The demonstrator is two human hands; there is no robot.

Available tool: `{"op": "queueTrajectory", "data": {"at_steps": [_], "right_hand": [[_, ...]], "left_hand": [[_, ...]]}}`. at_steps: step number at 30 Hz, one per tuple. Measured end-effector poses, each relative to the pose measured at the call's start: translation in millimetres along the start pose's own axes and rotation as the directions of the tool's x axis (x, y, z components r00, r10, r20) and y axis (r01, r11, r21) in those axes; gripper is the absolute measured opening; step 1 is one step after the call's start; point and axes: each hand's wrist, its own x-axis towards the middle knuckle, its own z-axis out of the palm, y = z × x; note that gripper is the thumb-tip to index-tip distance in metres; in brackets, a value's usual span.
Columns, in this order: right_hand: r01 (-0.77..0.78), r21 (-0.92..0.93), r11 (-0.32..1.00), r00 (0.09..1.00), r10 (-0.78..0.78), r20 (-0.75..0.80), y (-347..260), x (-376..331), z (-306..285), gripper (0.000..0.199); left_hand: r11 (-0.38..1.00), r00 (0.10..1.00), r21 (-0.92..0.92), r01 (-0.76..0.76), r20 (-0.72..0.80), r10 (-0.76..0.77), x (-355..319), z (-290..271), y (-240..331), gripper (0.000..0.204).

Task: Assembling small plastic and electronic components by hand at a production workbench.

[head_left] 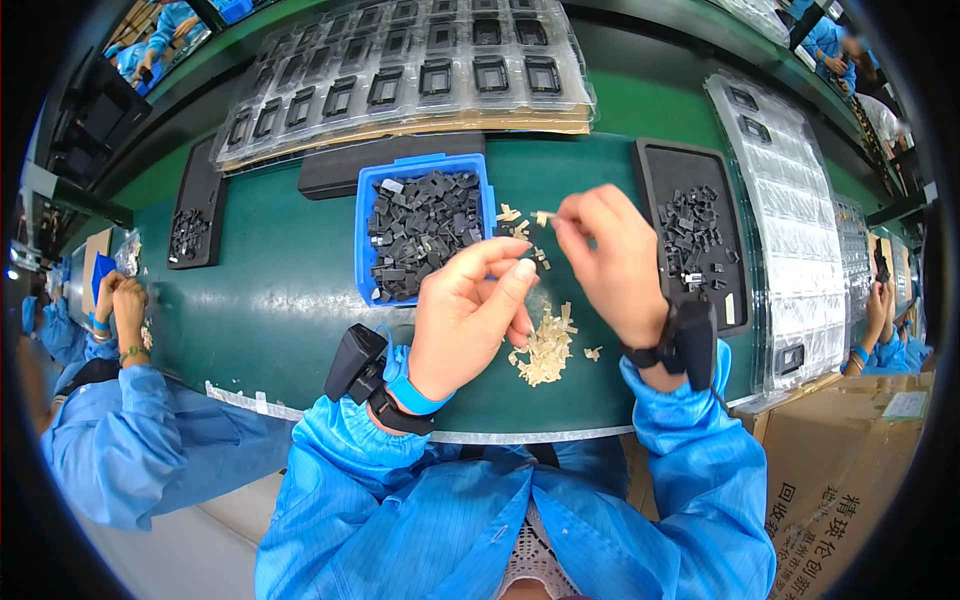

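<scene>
My right hand (612, 255) pinches a small cream-coloured strip piece (541, 218) between thumb and forefinger, above the table. Close to it on the left, my left hand (468, 312) is closed with thumb and fingertips together; whatever they hold is too small or hidden to make out. Beneath and between my hands lies a heap of cream pieces (545, 348), with a few more scattered farther back (512, 216). Just behind my left hand stands a blue bin (361, 235) full of small black plastic parts (425, 225).
Black trays (735, 300) (203, 165) with small black parts lie right and left. Clear blister trays (440, 105) holding black frames are stacked at the back; another blister tray (795, 230) stands far right, by a cardboard box (850, 470). A co-worker's hands (128, 312) are at the left.
</scene>
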Motion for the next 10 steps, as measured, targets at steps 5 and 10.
{"op": "queueTrajectory", "data": {"at_steps": [5,10], "right_hand": [[0.342,-0.150,0.928,0.934,-0.353,-0.058,-18,-20,-8,0.022],[0.405,-0.140,0.904,0.909,-0.415,-0.047,-17,-22,-9,0.024]], "left_hand": [[0.999,0.999,0.000,0.037,0.012,-0.037,-3,2,-3,0.023],[0.998,0.999,-0.019,0.053,0.010,-0.053,-1,-1,-3,0.020]]}}
